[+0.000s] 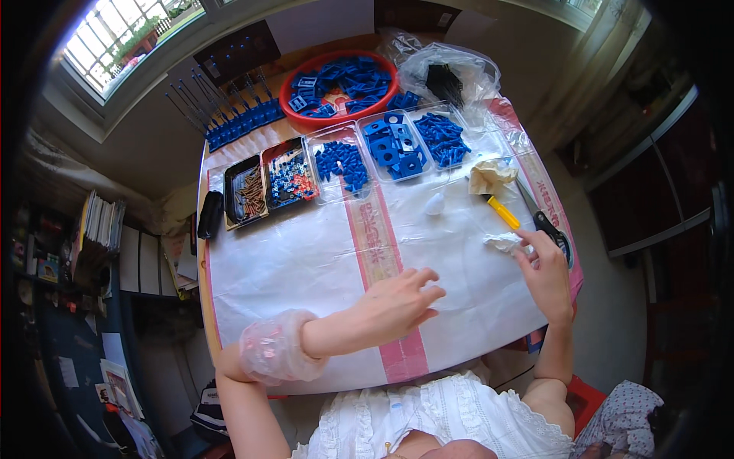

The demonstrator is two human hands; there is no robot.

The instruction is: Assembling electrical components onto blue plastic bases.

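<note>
My left hand [396,307] hovers over the white sheet [290,283] with its fingers apart and nothing in them. A pale pink sleeve cuff [279,348] rings that forearm. At the right side of the table, my right hand [546,274] has thumb and fingertips closed at the edge of a crumpled white tissue [502,242]. Just beyond it lies a tool with a yellow handle [503,214], its far end by a crumpled beige wad [491,178]. Black-handled scissors [552,233] rest beside my right hand.
Trays of brown screws [251,191], small mixed parts [290,180], blue pieces [341,164], blue square plates [396,145] and blue plugs [441,139] line the far side. Behind are a red basin [287,99], a blue rack with upright rods [245,122] and a clear bag [478,73].
</note>
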